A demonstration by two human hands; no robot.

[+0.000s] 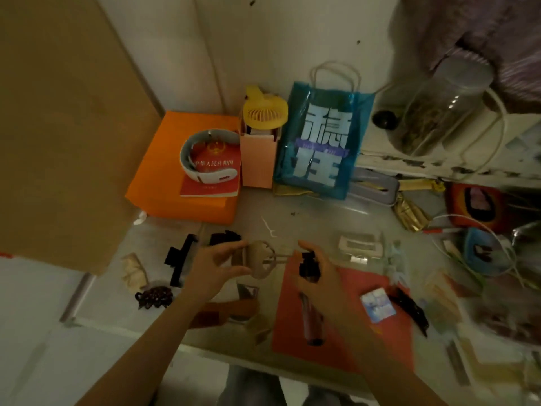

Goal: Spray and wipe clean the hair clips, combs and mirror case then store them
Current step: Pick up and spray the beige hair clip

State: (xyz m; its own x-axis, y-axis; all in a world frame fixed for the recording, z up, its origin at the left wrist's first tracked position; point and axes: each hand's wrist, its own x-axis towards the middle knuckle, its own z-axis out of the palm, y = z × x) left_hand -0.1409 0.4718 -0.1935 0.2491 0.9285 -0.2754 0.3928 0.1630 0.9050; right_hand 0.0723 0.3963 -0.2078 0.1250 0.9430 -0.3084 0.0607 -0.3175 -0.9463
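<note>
There is one view only, from a camera worn on the person's head. It looks forward and steeply down onto a cluttered table (310, 218) from close above, so near that both forearms rise from the bottom edge toward the middle. The person's knees show at the very bottom, under the near table edge. The far side of the view ends at a pale wall (263, 39), against which a blue bag (319, 142) and an orange box (164, 177) stand. A brown panel (58, 127) fills the left. The wide lens bends straight edges, and the right side is blurred.
</note>
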